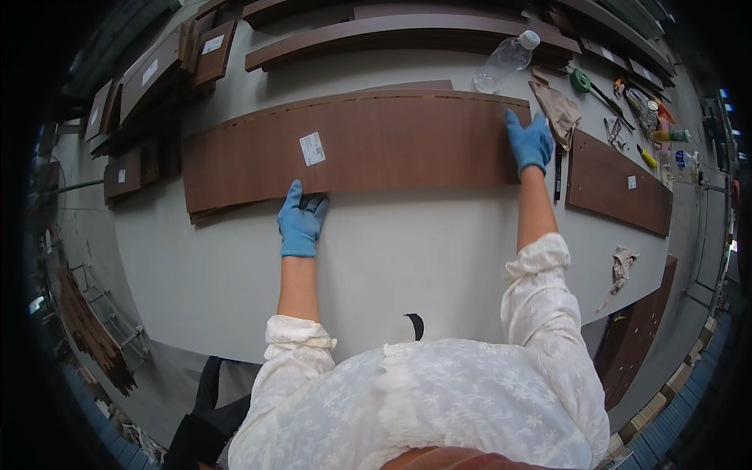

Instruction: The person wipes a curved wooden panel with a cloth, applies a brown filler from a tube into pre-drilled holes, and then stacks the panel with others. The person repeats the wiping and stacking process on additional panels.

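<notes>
A long brown wooden board [407,141] with a white label [312,149] lies across the grey table in front of me. My left hand [300,223], in a blue glove, pinches its near edge just below the label, thumb on top and the other fingers partly under it. At the board's right end is my right hand [533,145], also gloved in blue, with the thumb on the face and the fingers around the end. Another brown board [205,215] shows from beneath at the left.
A clear plastic bottle [505,63] lies beyond the board. Right of it are a crumpled cloth [558,113], a green tape measure [580,81], a black marker [558,174] and a shorter brown panel [619,184]. Stacked panels [153,74] stand at far left; long boards [407,35] line the back.
</notes>
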Motion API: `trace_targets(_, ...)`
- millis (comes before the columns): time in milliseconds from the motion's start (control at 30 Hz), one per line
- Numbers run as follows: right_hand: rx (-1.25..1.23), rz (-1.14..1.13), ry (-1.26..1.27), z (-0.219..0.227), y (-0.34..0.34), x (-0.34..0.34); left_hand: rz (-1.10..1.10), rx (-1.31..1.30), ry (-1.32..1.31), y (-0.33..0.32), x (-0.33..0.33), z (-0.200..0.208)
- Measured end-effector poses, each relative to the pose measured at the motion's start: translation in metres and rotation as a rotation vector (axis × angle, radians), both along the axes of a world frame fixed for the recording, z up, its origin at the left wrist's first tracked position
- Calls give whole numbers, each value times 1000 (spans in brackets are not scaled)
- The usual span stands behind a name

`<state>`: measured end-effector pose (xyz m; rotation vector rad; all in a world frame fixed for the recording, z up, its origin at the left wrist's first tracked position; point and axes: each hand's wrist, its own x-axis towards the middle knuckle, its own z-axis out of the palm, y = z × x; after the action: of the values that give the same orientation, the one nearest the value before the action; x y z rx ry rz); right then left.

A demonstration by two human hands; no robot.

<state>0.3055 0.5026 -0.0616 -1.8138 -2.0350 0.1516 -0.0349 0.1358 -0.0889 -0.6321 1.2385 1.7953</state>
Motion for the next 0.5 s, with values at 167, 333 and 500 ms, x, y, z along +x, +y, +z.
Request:
trace_targets(167,-330,-142,-68,3,-17,24,5,41,65,-2,3,1)
trace_targets(333,-436,-350,332,2,-28,41,-48,179,217,-23,5,18)
trace_targets(500,-285,-275,545,-4,-90,111,-145,241,218,-81,56,58)
